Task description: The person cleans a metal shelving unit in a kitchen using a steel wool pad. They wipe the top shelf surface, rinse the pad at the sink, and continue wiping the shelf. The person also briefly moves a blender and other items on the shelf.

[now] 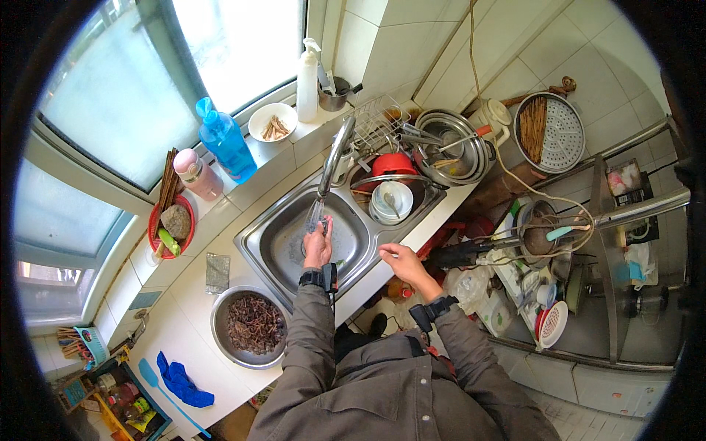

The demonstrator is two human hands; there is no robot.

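Note:
Water runs from the chrome faucet (pixel 336 157) over my left hand (pixel 318 242), which is cupped palm up above the left basin of the steel sink (pixel 353 259). Something dark shows at its fingertips, too small to name. My right hand (pixel 405 264) hovers by the sink's front edge, fingers loosely bent, touching nothing. A steel bowl (pixel 218 344) of dark brown, shrivelled pieces (pixel 256 325) stands on the counter left of the sink. Stacked white bowls (pixel 390 206), a spoon in the top one, and a red bowl (pixel 394 165) fill the right basin.
On the sill stand a blue bottle (pixel 229 146), a pink flask (pixel 198 176), a white pump bottle (pixel 307 82) and a red basket (pixel 190 234). A blue cloth (pixel 182 380) and a scouring pad (pixel 218 273) lie on the counter. Nested steel pots (pixel 458 165) crowd the right end.

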